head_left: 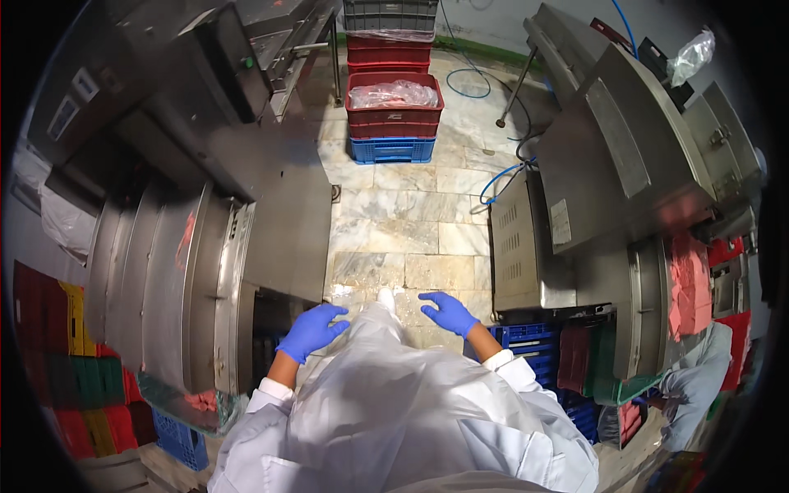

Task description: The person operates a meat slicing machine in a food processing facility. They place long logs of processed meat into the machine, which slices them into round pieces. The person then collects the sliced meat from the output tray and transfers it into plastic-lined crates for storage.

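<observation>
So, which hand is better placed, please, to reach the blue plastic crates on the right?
Probably the right blue-gloved hand: it looks empty and nearer the crates than the left blue-gloved hand.

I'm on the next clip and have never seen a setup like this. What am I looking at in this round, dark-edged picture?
There is no robot here. A fisheye camera on a person's head looks down, which is why straight edges bend. The left hand and right hand, both in blue gloves, are open in front of the white clothing and hold nothing. Below is a tiled floor, with steel equipment on both sides. Ahead, a dark red crate holding plastic-wrapped contents stands on a blue crate. Pink slabs show at far right.
</observation>
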Tool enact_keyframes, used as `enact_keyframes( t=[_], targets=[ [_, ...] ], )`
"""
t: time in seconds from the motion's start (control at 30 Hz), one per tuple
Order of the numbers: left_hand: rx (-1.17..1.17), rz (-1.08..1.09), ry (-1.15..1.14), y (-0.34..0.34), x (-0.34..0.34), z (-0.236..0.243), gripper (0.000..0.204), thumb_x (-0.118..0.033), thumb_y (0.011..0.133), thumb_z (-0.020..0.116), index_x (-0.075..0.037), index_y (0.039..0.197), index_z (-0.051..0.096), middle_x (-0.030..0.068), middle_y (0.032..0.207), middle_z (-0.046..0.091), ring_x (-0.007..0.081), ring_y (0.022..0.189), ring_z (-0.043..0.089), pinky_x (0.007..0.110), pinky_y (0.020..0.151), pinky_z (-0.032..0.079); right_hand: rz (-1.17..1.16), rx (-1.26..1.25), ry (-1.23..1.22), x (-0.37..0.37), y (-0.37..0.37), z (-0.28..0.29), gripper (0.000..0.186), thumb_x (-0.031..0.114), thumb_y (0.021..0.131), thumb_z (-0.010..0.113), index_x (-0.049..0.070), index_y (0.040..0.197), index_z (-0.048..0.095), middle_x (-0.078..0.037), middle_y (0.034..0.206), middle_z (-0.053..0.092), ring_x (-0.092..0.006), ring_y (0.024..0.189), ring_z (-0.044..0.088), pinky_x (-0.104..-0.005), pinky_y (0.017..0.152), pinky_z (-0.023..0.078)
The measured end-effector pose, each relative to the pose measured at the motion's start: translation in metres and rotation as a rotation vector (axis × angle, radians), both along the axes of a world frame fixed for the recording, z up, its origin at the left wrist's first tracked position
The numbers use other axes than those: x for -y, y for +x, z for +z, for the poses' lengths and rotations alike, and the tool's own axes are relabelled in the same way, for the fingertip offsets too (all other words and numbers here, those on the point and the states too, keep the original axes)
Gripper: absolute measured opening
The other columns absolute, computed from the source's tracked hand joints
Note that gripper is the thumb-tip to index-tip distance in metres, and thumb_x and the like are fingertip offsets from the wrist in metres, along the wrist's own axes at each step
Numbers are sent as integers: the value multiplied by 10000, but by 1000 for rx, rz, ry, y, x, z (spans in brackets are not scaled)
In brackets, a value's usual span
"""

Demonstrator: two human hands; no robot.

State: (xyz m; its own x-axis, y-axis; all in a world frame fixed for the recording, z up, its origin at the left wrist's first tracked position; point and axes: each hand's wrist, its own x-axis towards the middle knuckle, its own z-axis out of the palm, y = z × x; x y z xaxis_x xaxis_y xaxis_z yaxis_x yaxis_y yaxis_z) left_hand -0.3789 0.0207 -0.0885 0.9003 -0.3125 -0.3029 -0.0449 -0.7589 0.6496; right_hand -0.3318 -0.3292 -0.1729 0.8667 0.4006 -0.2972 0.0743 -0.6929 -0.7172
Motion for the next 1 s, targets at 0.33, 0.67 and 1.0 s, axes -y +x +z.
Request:
enact_keyframes(
  t=[0.33,0.67,1.0],
  targets=[
    [113,-54,-130,279,40,-11,354,-360,897,595,-100,1130,653,124,1112,645,308,1036,604,392,901,480,-192,-90,-60,37,242,21,408,343,892,622,106,1223,615,-195,1207,595,-343,1098,580,-387,946,460],
    [-1,24,-73,503,84,-29,294,-295,882,647,-104,1106,661,115,1084,659,305,981,636,374,840,510,-311,-288,-192,134,434,-57,496,381,849,660,92,1246,593,-214,1147,623,-327,963,635,-378,868,492],
    [-33,154,42,699,84,-62,307,-298,876,646,-100,1110,665,136,1126,642,308,1048,607,380,907,483,-184,86,-268,130,744,-72,513,312,820,658,100,1278,564,-279,1295,504,-422,1164,513,-453,994,430]
  ],
)
